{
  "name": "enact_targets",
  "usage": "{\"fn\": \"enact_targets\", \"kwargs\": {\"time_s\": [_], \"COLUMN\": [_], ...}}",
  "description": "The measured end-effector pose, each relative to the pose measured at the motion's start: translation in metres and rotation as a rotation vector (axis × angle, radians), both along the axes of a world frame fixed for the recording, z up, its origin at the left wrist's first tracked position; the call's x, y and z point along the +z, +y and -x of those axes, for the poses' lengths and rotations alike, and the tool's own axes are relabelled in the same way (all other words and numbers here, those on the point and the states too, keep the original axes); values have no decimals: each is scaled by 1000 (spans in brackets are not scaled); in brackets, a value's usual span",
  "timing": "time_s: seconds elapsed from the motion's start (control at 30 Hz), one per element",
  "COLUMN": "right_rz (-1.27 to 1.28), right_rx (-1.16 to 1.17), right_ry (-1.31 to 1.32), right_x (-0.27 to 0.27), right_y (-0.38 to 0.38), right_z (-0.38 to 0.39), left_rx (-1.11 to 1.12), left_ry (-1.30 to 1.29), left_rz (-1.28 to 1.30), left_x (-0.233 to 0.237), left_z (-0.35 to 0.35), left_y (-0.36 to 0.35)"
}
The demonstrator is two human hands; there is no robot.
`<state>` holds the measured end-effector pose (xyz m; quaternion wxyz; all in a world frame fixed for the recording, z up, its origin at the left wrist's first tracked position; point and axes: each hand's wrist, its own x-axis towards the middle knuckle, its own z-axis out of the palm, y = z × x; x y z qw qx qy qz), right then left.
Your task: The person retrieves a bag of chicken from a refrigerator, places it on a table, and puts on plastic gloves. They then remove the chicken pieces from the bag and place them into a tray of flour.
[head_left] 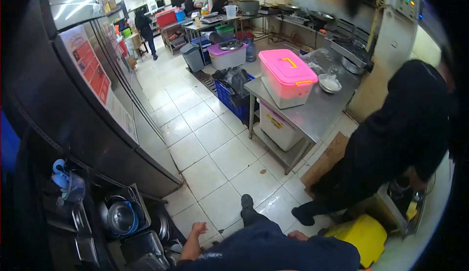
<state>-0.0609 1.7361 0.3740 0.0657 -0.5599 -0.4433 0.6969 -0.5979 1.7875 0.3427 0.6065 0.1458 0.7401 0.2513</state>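
Note:
My left hand [199,228] hangs low over the tiled floor, at the end of my bare forearm. Its fingers are loosely bent and a little apart, with nothing seen in them. Close against my dark shirt [273,251] is my right hand [298,235], small in view and partly covered, so its fingers cannot be made out. Left of my left hand, a low rack holds metal pots and pans, among them a lidded pot [121,217]. To the right of my right hand stands a yellow bin [360,239]. One dark shoe [247,201] shows ahead of my body.
A steel table [325,112] ahead bears a pink-lidded tub [287,78] and a bowl [330,83]. At right a person in black [391,129] bends over a counter. Steel refrigerators [93,90] line the left. A blue crate [229,97] and another person [144,29] are farther off.

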Motion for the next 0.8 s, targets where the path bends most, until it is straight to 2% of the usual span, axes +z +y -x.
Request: {"fn": "enact_targets", "kwargs": {"time_s": [0.03, 0.07, 0.1, 0.13, 0.17, 0.2, 0.23, 0.3, 0.33, 0.37, 0.4, 0.43, 0.47, 0.57, 0.63, 0.7, 0.73, 0.77, 0.8], "right_rz": [-229, -473, -344, 19, 365, -174, -764, -875, -904, -693, -213, -244, -282, -309, -314, -480, -924, -470, -36], "right_rx": [106, 213, 50, 142, 258, 779, 1180, 840, 797, 537, -31, -48, -67, -76, -57, 427, 1028, 754, 460], "right_ry": [93, 193, 426, 224, 1, -231, -619, -641, -588, -328, 89, 108, 131, 178, 97, -322, -601, -526, -433], "right_x": [4, 3, -21, -172, -270, -270, -238, -140, -58, -29, 25, 67, 92, 99, 67, -1, -30, -91, -83], "right_y": [28, 68, 115, 181, 244, 313, 385, 512, 563, 622, 659, 697, 739, 840, 887, 927, 930, 921, 922], "right_z": [6, 11, 21, 15, 19, 47, 83, 179, 226, 264, 302, 336, 366, 422, 439, 436, 427, 405, 411], "left_rx": [13, 50, 89, 106, 129, 152, 171, 225, 267, 291, 301, 328, 351, 303, 330, 307, 295, 260, 226], "left_ry": [-12, -143, -264, -254, -159, -73, -69, -37, 14, -20, -27, -138, -247, -218, -636, -630, -626, -434, -230], "left_rz": [17, 56, 83, 64, 83, 116, 56, 67, 73, 75, 71, 89, 98, 193, -87, 21, 131, 143, 144], "left_x": [-14, -43, -52, -32, -11, 6, 12, 12, 8, 5, -14, -51, -69, -53, -69, -80, -84, -79, -68], "left_z": [11, 31, 49, 55, 55, 55, 63, 75, 82, 90, 101, 118, 138, 183, 226, 274, 289, 314, 337], "left_y": [5, 24, 55, 84, 103, 119, 140, 185, 202, 221, 235, 242, 271, 337, 366, 450, 486, 516, 556]}}
